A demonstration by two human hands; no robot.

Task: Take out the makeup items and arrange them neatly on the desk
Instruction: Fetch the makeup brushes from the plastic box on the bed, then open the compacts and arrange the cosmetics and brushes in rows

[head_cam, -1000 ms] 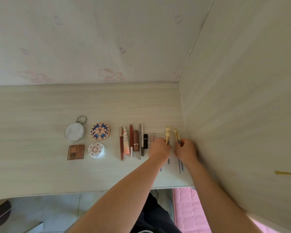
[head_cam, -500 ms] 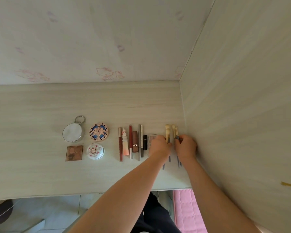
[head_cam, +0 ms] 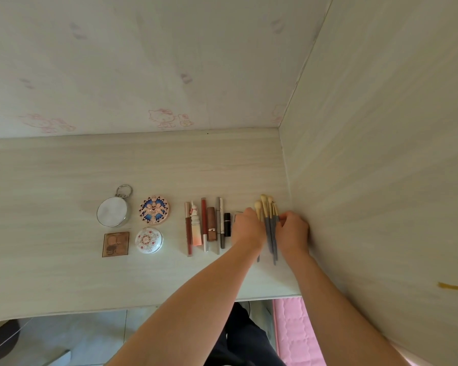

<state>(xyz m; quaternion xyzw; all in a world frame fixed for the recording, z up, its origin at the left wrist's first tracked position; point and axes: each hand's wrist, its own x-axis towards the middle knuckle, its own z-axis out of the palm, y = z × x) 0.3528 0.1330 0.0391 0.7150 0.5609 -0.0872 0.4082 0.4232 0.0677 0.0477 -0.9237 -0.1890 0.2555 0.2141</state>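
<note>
Makeup brushes (head_cam: 269,228) lie bunched on the desk (head_cam: 64,167) between both hands. The right hand (head_cam: 295,231) pinches the bundle near the ferrules. The left hand (head_cam: 249,227) presses the other side, fingers hidden, grip unreadable. Just left of it: tubes and pencils (head_cam: 209,225) in a row. Farther left: compacts (head_cam: 154,210), squared up. Judged nearly done; brushes need evening out.

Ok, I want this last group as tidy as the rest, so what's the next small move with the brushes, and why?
Probably spread the makeup brushes apart into parallel lines with their tips level. They lie bunched between the left hand and right hand, handles overlapping and heads uneven, while the sticks and pencils beside them lie straight and parallel.
</note>
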